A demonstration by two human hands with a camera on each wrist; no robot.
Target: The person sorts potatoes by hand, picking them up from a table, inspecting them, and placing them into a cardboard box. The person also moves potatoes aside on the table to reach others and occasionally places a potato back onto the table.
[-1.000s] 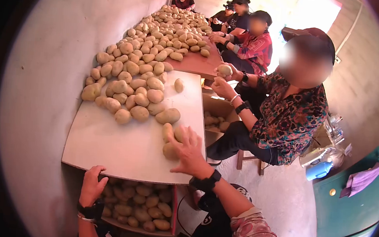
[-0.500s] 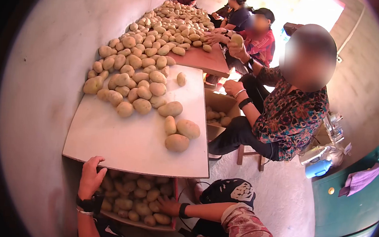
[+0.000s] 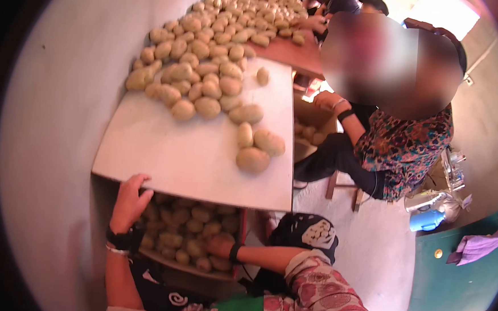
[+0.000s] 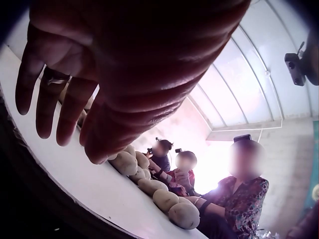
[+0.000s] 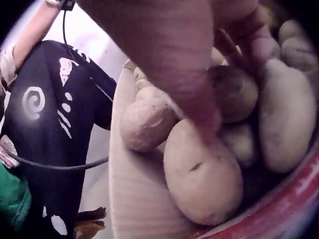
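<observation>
At the near edge of the white board (image 3: 191, 169), my left hand (image 3: 131, 202) rests with its fingers extended; the left wrist view shows that hand (image 4: 65, 84) with nothing in its fingers. My right hand (image 3: 220, 245) is down among the potatoes (image 3: 169, 240) in the box below the board. In the right wrist view, the thumb and fingers of my right hand (image 5: 214, 59) are around a dark, shaded potato (image 5: 233, 94). A larger potato (image 5: 202, 174) lies beside the thumb. Three potatoes (image 3: 252, 160) sit together near the board's right side.
A large potato pile (image 3: 209, 56) covers the board's far end and the red-brown table (image 3: 301, 53). Another person (image 3: 404, 142) sits at the right by a second box (image 3: 320, 117); others sit farther back. The wall (image 3: 63, 115) runs along the left.
My right hand has left the potatoes on the board and moved down into the box. My left hand stays at the board's edge. The head view has shifted, with the board appearing higher.
</observation>
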